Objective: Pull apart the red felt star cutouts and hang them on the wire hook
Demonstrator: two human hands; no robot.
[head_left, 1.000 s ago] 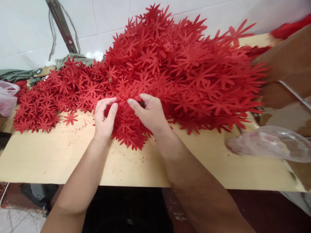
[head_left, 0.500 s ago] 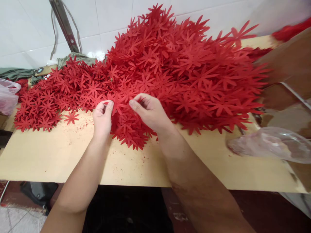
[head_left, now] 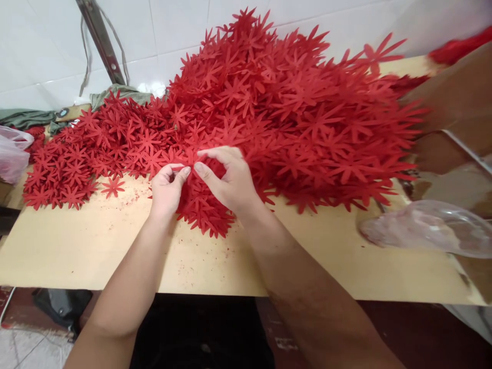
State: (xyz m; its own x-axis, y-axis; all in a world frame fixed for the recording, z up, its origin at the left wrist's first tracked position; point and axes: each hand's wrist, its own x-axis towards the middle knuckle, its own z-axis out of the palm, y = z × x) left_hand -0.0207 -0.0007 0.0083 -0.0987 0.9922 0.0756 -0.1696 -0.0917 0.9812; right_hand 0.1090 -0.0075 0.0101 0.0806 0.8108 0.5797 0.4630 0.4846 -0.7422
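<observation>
Red flower-shaped cutouts with narrow petals lie in a big heap (head_left: 238, 97) across the table. My left hand (head_left: 167, 187) is closed, its thumb and forefinger pinching a red flower cutout (head_left: 191, 158) just above the front of the heap. From the right, my right hand (head_left: 230, 179) comes up close to the same cutout. Its thumb and forefinger are apart, with the tips at the petals; whether they touch is hard to make out against the red behind. Below both hands, a clump of cutouts (head_left: 209, 212) juts toward me.
One loose cutout (head_left: 113, 187) lies on the wooden tabletop (head_left: 96, 246), with red crumbs around. A clear plastic bag (head_left: 434, 228) and brown cardboard (head_left: 453, 113) stand at the right. Another plastic bag (head_left: 13, 151) sits at the left edge. Green cloth (head_left: 123, 93) lies against the tiled wall.
My hands have come closer together: the left shifted slightly right and down, the right moved left. The right thumb and forefinger are now beside the left fingertips.
</observation>
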